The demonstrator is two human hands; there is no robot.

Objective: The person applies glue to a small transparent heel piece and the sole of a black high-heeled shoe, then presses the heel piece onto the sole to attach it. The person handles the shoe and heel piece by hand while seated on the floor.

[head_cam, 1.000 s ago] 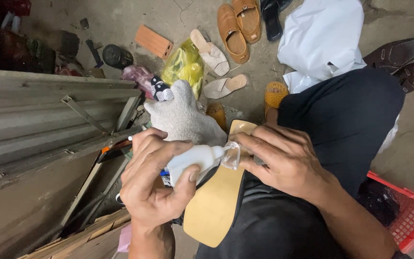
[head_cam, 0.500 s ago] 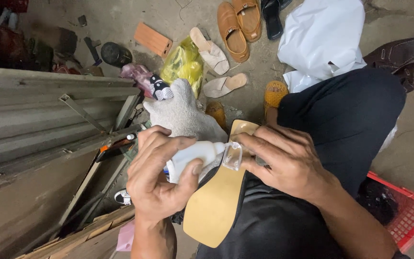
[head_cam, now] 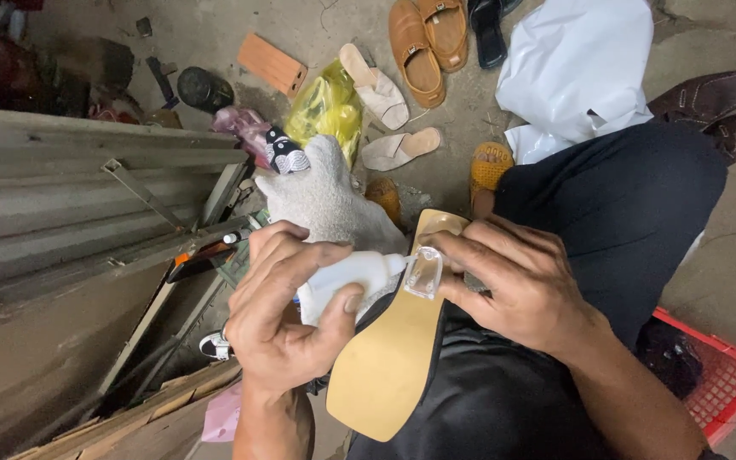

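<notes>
Left hand [head_cam: 287, 324] grips white bottle [head_cam: 342, 279]; right hand [head_cam: 521, 285] clamps tan sole [head_cam: 393, 358] between them.

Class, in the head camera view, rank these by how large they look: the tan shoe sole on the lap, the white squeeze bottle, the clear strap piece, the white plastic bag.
1. white plastic bag
2. tan shoe sole, though nearer the camera, so unsure
3. white squeeze bottle, partly hidden by the left hand
4. clear strap piece

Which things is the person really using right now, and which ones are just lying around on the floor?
In use:
- left hand squeezing a white glue bottle
- right hand holding a clear strap on the tan shoe sole

Lying about:
- brown sandals
- beige slippers
- yellow bag
- white plastic bag
- red basket
- white cloth
</notes>
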